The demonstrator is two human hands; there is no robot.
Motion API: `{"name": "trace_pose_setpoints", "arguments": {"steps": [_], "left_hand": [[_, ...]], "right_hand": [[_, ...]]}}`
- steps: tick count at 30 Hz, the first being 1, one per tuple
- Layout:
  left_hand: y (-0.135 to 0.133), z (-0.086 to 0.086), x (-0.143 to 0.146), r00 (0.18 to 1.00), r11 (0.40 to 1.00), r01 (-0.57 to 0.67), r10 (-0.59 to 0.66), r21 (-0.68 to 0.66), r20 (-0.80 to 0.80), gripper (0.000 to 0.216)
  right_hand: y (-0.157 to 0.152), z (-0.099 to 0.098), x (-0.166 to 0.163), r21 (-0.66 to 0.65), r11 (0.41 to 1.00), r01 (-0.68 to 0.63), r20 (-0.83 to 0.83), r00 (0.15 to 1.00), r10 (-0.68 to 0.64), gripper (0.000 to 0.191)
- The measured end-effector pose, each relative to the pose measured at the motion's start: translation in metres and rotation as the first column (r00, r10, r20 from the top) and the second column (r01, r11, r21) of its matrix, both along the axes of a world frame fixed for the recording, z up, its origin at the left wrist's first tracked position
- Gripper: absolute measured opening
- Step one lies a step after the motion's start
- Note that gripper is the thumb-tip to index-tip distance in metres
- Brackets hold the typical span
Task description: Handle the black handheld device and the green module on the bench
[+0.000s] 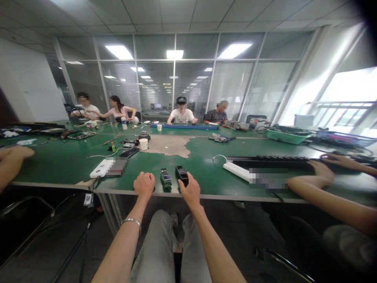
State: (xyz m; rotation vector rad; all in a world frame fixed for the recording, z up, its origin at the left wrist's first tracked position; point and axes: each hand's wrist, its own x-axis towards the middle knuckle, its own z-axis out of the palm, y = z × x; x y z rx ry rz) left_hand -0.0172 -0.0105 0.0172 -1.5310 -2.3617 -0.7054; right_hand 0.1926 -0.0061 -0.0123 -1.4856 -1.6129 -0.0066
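Note:
My right hand (191,190) grips the near end of a black plastic device casing (180,173), which has rectangular openings in its top. Thumb and fingers sit on either side of it, at the table's front edge. Just left of the casing lies a green circuit board (165,178) with a small screen-like part, touched by neither hand. My left hand (144,184) rests on the table left of the board, its fingers curled into a loose fist. The inside of that fist is hidden from view.
The green table (203,157) has a worn brown patch. A white power strip (102,167), a black phone-like slab (129,152) and a paper cup (143,144) lie ahead left. Another power strip (238,172) is at right. Co-workers' arms (321,177) reach in from both sides.

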Motion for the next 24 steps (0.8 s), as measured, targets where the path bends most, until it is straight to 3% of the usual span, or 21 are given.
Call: {"name": "trace_pose_setpoints", "arguments": {"steps": [7, 13, 19, 24], "left_hand": [[0.0, 0.001, 0.0, 1.0, 1.0, 0.006, -0.006, -0.007, 0.023, 0.046], [-0.001, 0.0, -0.002, 1.0, 1.0, 0.007, -0.007, 0.005, 0.016, 0.046], [-0.001, 0.0, -0.003, 1.0, 1.0, 0.002, -0.002, 0.014, 0.005, 0.046], [-0.002, 0.0, -0.003, 1.0, 1.0, -0.003, 0.003, 0.005, 0.009, 0.047]], "right_hand": [[0.0, 0.015, 0.001, -0.055, 0.998, -0.019, -0.149, 0.989, 0.01, 0.053], [-0.004, 0.04, -0.015, 0.041, 0.993, -0.109, -0.277, 0.954, 0.116, 0.05], [-0.011, 0.058, -0.041, 0.046, 0.983, -0.178, -0.279, 0.943, 0.183, 0.049], [-0.015, 0.062, -0.056, 0.009, 0.981, -0.194, -0.209, 0.959, 0.191, 0.044]]}}
